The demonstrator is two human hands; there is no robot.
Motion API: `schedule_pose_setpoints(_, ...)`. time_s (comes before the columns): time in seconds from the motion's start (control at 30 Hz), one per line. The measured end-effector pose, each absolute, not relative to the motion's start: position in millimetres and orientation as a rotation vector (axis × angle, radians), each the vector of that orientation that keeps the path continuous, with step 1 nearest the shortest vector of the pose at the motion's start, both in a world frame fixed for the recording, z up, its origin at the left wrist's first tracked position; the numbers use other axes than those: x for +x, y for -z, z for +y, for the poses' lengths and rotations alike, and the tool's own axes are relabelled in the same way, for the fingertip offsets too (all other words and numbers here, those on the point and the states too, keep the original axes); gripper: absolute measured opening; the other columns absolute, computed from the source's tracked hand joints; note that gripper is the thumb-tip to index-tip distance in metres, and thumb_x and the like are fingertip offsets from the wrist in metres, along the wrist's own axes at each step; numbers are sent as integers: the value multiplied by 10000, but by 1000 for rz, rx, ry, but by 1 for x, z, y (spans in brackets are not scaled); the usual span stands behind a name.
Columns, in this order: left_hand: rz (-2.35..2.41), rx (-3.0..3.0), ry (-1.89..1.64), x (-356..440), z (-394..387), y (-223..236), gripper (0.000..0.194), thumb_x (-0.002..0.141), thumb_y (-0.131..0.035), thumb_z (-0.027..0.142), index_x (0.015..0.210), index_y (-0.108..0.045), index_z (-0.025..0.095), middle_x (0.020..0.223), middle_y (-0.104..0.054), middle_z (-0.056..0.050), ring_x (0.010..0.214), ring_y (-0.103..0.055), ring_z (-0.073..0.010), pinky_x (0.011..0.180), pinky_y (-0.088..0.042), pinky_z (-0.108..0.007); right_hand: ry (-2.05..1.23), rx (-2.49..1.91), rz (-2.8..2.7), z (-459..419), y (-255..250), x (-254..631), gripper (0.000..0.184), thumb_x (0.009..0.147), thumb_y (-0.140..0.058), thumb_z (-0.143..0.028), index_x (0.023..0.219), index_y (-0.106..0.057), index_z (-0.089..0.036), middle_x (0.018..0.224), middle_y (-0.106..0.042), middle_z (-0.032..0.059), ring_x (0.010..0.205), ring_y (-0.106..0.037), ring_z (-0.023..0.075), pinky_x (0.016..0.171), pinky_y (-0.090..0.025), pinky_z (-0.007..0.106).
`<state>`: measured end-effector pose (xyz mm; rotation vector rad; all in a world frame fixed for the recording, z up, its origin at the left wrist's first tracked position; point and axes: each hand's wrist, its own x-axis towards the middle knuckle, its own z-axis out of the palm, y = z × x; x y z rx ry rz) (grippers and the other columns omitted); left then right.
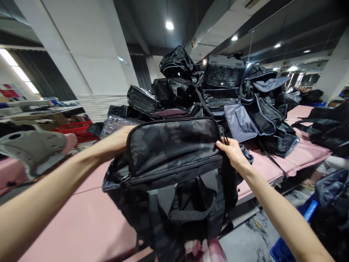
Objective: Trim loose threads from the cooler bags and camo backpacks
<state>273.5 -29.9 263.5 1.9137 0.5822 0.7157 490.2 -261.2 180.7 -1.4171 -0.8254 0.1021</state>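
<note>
A dark camouflage bag (174,145) with webbing handles stands right before me at the edge of the pink table, its zip-edged top flap raised toward me. Behind the flap's left corner reaches my left hand (127,131); its fingers are hidden there. At the flap's right corner, my right hand (229,148) pinches the edge between thumb and fingers, beside some dangling dark cords. The front handle (191,214) hangs loose, held by neither hand.
A tall pile of similar dark bags (218,83) covers the far part of the pink table (81,222). To the left are a grey chair (32,145) and a red crate (73,130). More bags (332,203) lie low at the right, near a blue bin (280,251).
</note>
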Motion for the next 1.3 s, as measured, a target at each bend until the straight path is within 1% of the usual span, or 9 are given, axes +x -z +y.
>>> schedule_pose_setpoints(0.1,712,2026,-1006,238,-31,-260,512,843,-352,503,1207,-481,168,873,-661,-42,787,-609,-177,750,-482,-375,-189,-1338,-727,-250,-185,492,255,588,-634,-333,535,-452,-162,522,-412,-58,521,-359,73,529,-282,218)
schedule_pose_setpoints(0.2,582,2613,-1396,233,-65,-230,441,779,-476,519,1097,-561,225,1115,-597,-61,1087,-502,-250,956,-362,-442,-224,-1324,-722,-242,-190,492,253,574,-644,-341,543,-474,-156,525,-420,-56,522,-362,70,527,-279,216)
schedule_pose_setpoints(0.27,293,2950,-1333,243,-88,-206,367,813,-471,440,1104,-570,241,1187,-568,-62,1175,-435,-273,979,-330,-446,-222,-1328,-716,-246,-193,492,259,593,-644,-371,579,-511,-148,539,-456,-44,527,-396,79,532,-301,219)
schedule_pose_setpoints(0.43,48,3095,-1147,265,-93,-174,365,878,-377,432,1090,-588,223,1111,-621,-61,1062,-531,-262,875,-409,-404,83,-1403,-642,-292,-191,491,341,751,-521,-435,918,-607,-150,832,-628,59,734,-562,156,649,-407,274)
schedule_pose_setpoints(0.63,-78,3035,-1165,287,-113,-182,336,881,-397,399,1072,-597,208,1106,-619,-69,1068,-522,-253,883,-414,-392,443,-1856,-1019,-299,-174,469,194,721,-617,-361,832,-644,-204,865,-590,26,782,-546,158,677,-387,265)
schedule_pose_setpoints(0.77,-18,3092,-1080,326,-145,-186,408,846,-500,370,1198,-510,165,1226,-539,-104,1156,-447,-263,923,-393,-387,227,-1493,-844,-280,-171,464,215,751,-564,-371,668,-547,-173,634,-494,-20,526,-427,88,497,-319,223)
schedule_pose_setpoints(0.9,161,3157,-1033,347,-151,-182,364,827,-540,380,1129,-555,176,1075,-616,-98,941,-557,-230,749,-446,-320,-58,-983,-597,-291,-173,477,316,675,-630,-452,663,-481,-174,618,-455,-45,386,-188,22,378,-175,214)
schedule_pose_setpoints(1.07,163,3161,-962,345,-151,-179,257,868,-465,397,882,-638,208,788,-623,-31,752,-553,-174,604,-384,-257,46,-1000,-362,-304,-167,531,369,523,-734,-425,605,-486,-164,477,-358,-87,378,-216,21,366,-171,205)
schedule_pose_setpoints(1.3,240,3053,-794,359,-144,-190,246,867,-470,365,785,-631,198,755,-594,-10,732,-550,-147,591,-350,-239,44,-1031,-319,-298,-151,557,396,500,-756,-404,550,-442,-168,413,-277,-112,360,-201,14,350,-130,195)
